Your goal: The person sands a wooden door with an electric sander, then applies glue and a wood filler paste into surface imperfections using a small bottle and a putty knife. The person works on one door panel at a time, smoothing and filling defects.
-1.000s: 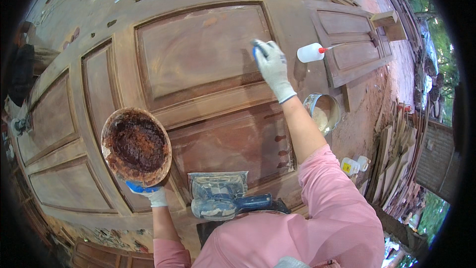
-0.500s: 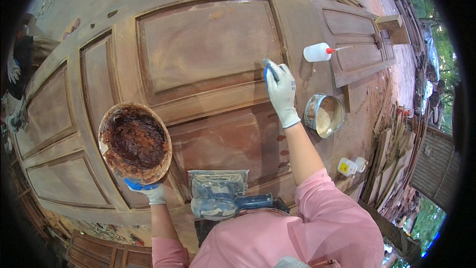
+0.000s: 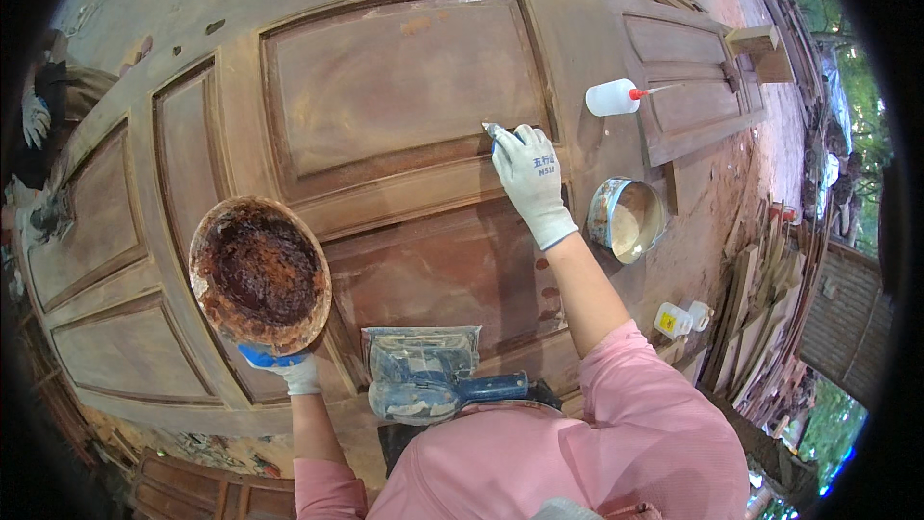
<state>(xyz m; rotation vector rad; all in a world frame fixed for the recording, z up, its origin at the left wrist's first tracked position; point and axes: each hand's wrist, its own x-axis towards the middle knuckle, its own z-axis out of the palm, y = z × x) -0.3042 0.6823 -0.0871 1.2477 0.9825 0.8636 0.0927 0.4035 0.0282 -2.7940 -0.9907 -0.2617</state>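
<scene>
My gloved left hand (image 3: 295,371) grips the near rim of a round bowl (image 3: 262,270), whose inside is coated with dark reddish-brown paste. The bowl is held over the left part of a large panelled wooden door (image 3: 404,87) that lies flat in front of me. In my gloved right hand (image 3: 534,183), the fingers are closed on a small putty knife (image 3: 492,129); most of it is hidden, with only its pale tip showing. That tip is over the lower right part of the door's large upper panel. Whether it touches the wood I cannot tell.
An electric sander (image 3: 423,390) rests on the door's near edge before me. To the right are a white squeeze bottle (image 3: 612,97) with a red cap, an open tin (image 3: 599,214) and a small plastic bottle (image 3: 673,321). Another person's gloved hand (image 3: 36,121) shows at far left.
My right hand has shifted a little left and turned, so the putty knife's tip points further left. The bowl stays nearly in place. The other person's hands at far left have moved.
</scene>
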